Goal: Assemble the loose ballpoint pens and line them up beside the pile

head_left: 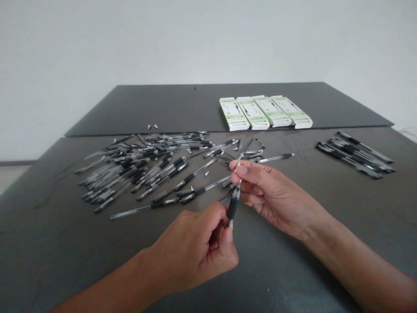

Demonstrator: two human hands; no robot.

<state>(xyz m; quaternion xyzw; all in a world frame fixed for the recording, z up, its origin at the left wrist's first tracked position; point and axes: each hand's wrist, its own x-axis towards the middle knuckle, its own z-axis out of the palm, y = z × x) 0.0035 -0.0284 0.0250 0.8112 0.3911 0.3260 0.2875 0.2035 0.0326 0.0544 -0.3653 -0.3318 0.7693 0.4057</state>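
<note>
Your left hand (195,248) is curled nearly closed, thumb and fingertips pinching the lower end of a pen (233,204) just below its black grip. Your right hand (270,195) comes in from the other side, thumb and forefinger nipped together on the pen's upper tip, the other fingers loosely bent beneath. The pen stands almost upright between both hands, above the dark table (48,243), close to you at centre. Just behind it sprawls a loose pile of pens (146,169), spreading out to your left. Far right, a tidier row of pens (356,154) lies side by side. At the back sit four white-and-green boxes (263,112), touching one another.
</note>
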